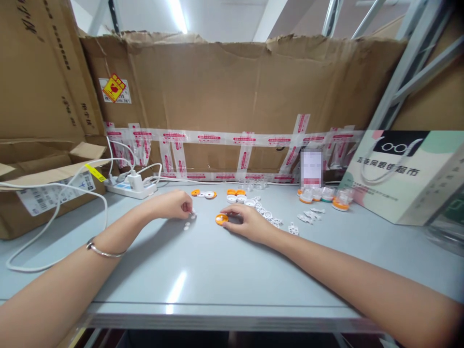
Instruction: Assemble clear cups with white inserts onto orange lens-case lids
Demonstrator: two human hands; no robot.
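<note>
My right hand [246, 221] grips an orange round part [221, 220] with a small white piece inside it, thumb and fingers at its right side. To the left, my left hand [176, 205] has its fingers pressed together over small white discs [186, 225] on the grey table [203, 270]; what the fingertips hold, if anything, is too small to tell. Behind the hands lie orange and white round parts [209, 195] and more white rings [231, 198]. White perforated pieces [267, 215] trail off behind my right hand, with another [293, 228] beside my right forearm.
Clear-topped containers with orange bases [340, 200] stand at the back right, before a blurred phone-like screen [312, 168] and beside a paper bag [402, 179]. A power strip [132, 191], loose white cables and an open carton [43, 193] occupy the left. Cardboard [217, 96] walls the back.
</note>
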